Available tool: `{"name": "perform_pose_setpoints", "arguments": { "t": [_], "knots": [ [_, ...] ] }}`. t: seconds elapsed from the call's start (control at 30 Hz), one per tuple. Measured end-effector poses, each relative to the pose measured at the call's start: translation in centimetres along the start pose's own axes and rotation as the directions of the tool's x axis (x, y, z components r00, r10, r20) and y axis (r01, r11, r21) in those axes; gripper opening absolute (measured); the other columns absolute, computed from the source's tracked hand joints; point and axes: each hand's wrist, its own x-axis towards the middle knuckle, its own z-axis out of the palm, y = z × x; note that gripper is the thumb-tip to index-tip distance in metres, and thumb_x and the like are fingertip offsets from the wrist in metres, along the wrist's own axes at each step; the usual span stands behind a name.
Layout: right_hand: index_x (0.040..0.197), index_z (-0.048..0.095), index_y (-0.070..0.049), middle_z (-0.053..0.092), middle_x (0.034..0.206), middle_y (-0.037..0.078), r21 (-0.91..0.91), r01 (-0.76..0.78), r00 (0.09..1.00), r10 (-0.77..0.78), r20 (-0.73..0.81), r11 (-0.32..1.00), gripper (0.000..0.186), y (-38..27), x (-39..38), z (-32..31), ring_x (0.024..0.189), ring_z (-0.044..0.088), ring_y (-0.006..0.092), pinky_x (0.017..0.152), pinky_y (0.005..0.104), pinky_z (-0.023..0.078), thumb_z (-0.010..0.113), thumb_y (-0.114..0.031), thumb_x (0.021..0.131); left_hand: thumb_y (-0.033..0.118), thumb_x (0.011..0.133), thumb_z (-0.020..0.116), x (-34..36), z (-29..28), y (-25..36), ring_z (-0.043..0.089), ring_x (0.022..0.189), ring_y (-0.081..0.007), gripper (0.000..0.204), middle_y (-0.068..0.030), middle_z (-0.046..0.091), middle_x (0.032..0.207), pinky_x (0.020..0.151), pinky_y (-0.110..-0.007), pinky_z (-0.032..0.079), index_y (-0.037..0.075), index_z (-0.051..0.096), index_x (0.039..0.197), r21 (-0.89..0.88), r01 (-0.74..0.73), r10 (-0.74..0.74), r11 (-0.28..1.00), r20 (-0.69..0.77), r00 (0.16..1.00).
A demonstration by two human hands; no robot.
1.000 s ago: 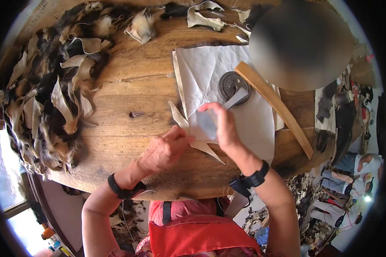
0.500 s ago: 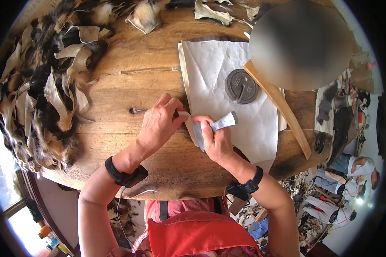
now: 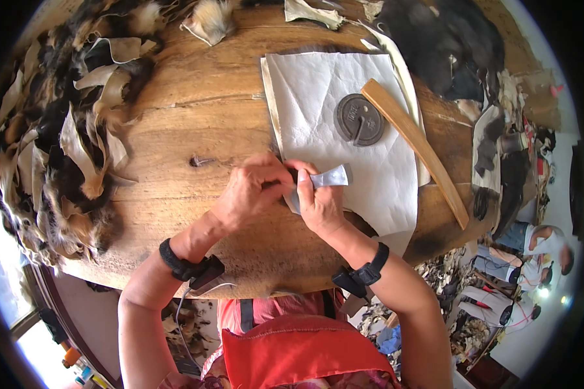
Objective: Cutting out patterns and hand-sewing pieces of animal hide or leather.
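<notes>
My right hand (image 3: 323,206) is wrapped round a silver metal furrier's knife (image 3: 333,176); its flared end sticks out past my thumb to the right, and most of its blade is hidden between my hands. Fingers curled into a pinch, my left hand (image 3: 248,191) meets the right one at the paper's left edge. It grips a pale strip of hide that the fingers now almost wholly cover. Just beyond my hands lies a sheet of white paper (image 3: 324,81). A round dark slotted weight (image 3: 360,120) rests on it, beside a slightly curved wooden stick (image 3: 418,149).
Fur and hide scraps (image 3: 78,146) are heaped along the left of the wooden table (image 3: 175,129). Dark fur (image 3: 441,45) lies at the far right, with a light fur scrap (image 3: 207,21) at the far edge. Other people (image 3: 542,249) are at the right rim.
My left hand has come right and down, closing up against my right hand, and now covers the strip. The knife sits slightly further left and higher. The whole view has shifted a little.
</notes>
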Motion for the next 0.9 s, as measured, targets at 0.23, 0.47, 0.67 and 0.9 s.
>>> {"name": "perform_pose_setpoints", "arguments": {
  "t": [0.23,0.47,0.67,0.9],
  "knots": [
    [0.110,0.066,-0.006,0.067,0.082,0.015,0.017,-0.046,0.999,0.046,0.018,0.999,0.024,-0.3,-1.1,-0.2,0.073,0.066,0.0338,0.065,0.0436,0.051,0.050,-0.020,0.102,0.002,0.087,0.071,-0.3,1.0,1.0,0.063,0.082,-0.0135,0.006,-0.0046,0.061,0.094,0.074,-0.028,0.051,0.001,0.070,0.093,-0.046,0.138,-0.144,0.989,-0.201,0.969],
    [0.104,0.065,-0.003,0.065,0.097,0.017,0.021,-0.017,0.989,0.014,0.147,1.000,0.021,-1.3,-2.9,-1.9,0.091,0.061,0.0374,0.082,0.0450,0.048,0.050,-0.017,0.100,0.004,0.089,0.071,-2.5,1.7,1.0,0.058,0.079,-0.0107,0.003,-0.0024,0.058,0.089,0.072,-0.026,0.047,0.003,0.071,0.091,-0.364,0.090,-0.199,0.927,-0.276,0.940],
    [0.099,0.066,0.000,0.065,0.101,0.021,0.182,-0.101,0.978,0.064,0.200,0.978,0.030,-1.6,-3.0,-3.3,0.098,0.062,0.0360,0.087,0.0435,0.047,0.046,-0.022,0.103,0.012,0.094,0.068,-6.1,1.7,1.7,0.055,0.077,-0.0115,0.011,-0.0031,0.058,0.090,0.071,-0.025,0.045,0.002,0.067,0.090,-0.450,-0.086,0.014,0.889,-0.162,0.987],
    [0.117,0.062,0.002,0.068,0.108,0.011,0.226,-0.589,0.689,0.336,0.643,0.776,0.049,-3.2,0.6,-6.3,0.102,0.061,0.0167,0.092,0.0305,0.046,0.038,-0.038,0.104,0.004,0.094,0.056,-6.2,2.4,3.2,0.059,0.077,-0.0136,0.017,-0.0106,0.064,0.097,0.073,-0.028,0.048,-0.003,0.058,0.110,-0.374,0.229,-0.321,0.899,-0.206,0.924]
  ]
}}
